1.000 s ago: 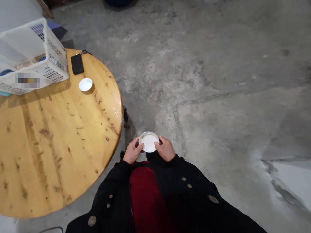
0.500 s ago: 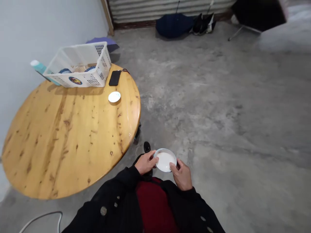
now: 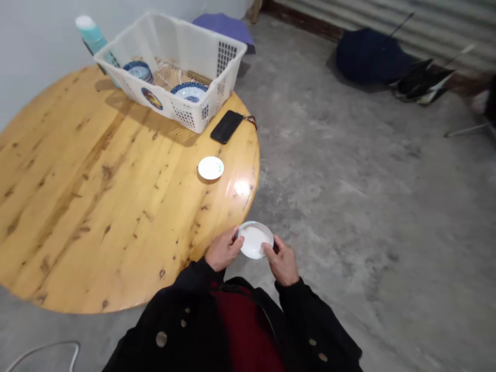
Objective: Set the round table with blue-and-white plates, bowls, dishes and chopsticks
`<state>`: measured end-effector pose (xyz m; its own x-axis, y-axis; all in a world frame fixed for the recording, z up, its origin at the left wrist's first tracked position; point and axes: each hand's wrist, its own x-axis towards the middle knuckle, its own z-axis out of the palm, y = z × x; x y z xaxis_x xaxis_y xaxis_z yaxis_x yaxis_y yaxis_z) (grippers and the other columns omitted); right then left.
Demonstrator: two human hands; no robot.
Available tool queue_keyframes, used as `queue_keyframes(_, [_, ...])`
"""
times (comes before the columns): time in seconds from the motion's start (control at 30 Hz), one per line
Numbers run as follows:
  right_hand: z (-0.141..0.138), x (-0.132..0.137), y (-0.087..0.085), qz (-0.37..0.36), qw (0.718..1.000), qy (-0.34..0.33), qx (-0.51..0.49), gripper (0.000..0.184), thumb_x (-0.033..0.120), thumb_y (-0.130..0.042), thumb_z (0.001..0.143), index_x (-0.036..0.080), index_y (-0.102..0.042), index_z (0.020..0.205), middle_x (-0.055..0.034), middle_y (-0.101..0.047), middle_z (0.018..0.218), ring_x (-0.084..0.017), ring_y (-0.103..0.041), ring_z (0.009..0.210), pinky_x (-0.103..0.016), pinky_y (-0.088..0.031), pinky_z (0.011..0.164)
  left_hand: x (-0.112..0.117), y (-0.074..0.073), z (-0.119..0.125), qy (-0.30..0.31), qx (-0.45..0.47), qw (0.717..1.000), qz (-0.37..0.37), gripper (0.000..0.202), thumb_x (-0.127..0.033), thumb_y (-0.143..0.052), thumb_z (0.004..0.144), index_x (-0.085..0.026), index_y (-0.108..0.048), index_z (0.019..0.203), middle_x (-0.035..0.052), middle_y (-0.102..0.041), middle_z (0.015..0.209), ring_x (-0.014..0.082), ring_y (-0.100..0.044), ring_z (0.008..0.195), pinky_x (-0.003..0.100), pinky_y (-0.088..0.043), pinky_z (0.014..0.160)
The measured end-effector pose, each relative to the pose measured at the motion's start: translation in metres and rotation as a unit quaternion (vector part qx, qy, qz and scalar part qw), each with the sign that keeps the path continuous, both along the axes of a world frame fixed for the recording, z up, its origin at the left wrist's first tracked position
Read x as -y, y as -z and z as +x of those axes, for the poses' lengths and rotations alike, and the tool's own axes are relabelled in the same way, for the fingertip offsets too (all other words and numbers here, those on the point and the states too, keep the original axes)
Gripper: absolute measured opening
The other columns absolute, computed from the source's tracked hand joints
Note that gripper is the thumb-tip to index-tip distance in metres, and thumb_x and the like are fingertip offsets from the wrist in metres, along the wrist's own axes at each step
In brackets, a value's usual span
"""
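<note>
I hold a small white dish [image 3: 254, 239] in front of my chest, just off the edge of a round wooden table [image 3: 96, 196]. My left hand [image 3: 223, 250] grips its left rim and my right hand [image 3: 282, 261] grips its right rim, fingers closed on it. A second small white dish [image 3: 211, 168] lies on the table near the right edge. Behind it a black phone [image 3: 227, 126] rests beside a white plastic basket [image 3: 215, 67] that holds blue-patterned bowls [image 3: 189, 92].
A teal bottle [image 3: 91, 33] stands behind the basket by the white wall. Bare concrete floor spreads to the right. A dark blue bundle [image 3: 368, 59] lies by the corrugated wall at the back. A grey cable [image 3: 39, 351] runs at bottom left.
The view has swung left and up: the table and basket now fill more of the picture. Both hands keep hold of the dish, now closer to the table's edge.
</note>
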<state>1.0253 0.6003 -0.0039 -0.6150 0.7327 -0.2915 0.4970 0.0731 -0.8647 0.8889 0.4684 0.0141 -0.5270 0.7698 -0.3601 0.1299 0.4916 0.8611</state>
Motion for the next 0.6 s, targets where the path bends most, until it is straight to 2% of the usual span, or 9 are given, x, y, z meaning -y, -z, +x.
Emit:
queue_keyframes(0.13, [-0.063, -0.033, -0.003, 0.051, 0.996, -0.066, -0.013, 0.047, 0.045, -0.052, 0.078, 0.011, -0.07, 0.105, -0.0094, -0.071, 0.089, -0.022, -0.062, 0.078, -0.035, -0.051, 0.076, -0.021, -0.012, -0.042, -0.072, -0.064, 0.995, -0.017, 0.026, -0.035, -0.043, 0.093, -0.018, -0.063, 0.098, 0.0021, -0.063, 0.08, 0.0157, -0.056, 0.072, 0.027, -0.046, 0.068])
queue_keyframes(0.27, [-0.118, -0.057, -0.011, 0.114, 0.987, -0.116, -0.018, 0.046, 0.046, -0.05, 0.08, 0.013, -0.072, 0.103, -0.0081, -0.067, 0.086, -0.021, -0.058, 0.073, -0.035, -0.05, 0.072, -0.034, -0.019, -0.078, -0.129, -0.086, 0.988, -0.003, 0.025, -0.032, -0.045, 0.093, -0.017, -0.063, 0.1, 0.0032, -0.063, 0.081, 0.0167, -0.057, 0.075, 0.028, -0.048, 0.071])
queue_keyframes(0.43, [-0.183, -0.083, -0.011, 0.12, 0.975, -0.185, -0.039, 0.043, 0.041, -0.047, 0.079, 0.014, -0.071, 0.103, -0.0074, -0.066, 0.087, -0.019, -0.057, 0.07, -0.034, -0.05, 0.071, -0.05, -0.018, -0.111, -0.213, -0.088, 0.973, 0.004, 0.029, -0.029, -0.044, 0.093, -0.018, -0.063, 0.112, 0.0037, -0.062, 0.085, 0.0172, -0.058, 0.077, 0.029, -0.05, 0.075])
queue_keyframes(0.6, [-0.238, -0.102, 0.003, 0.134, 0.96, -0.244, -0.036, 0.043, 0.037, -0.048, 0.077, 0.015, -0.069, 0.107, -0.0096, -0.068, 0.094, -0.021, -0.059, 0.074, -0.037, -0.052, 0.076, -0.065, -0.012, -0.136, -0.3, -0.108, 0.946, -0.056, 0.031, -0.029, -0.045, 0.093, -0.015, -0.064, 0.113, 0.0087, -0.059, 0.091, 0.0205, -0.06, 0.085, 0.033, -0.052, 0.081])
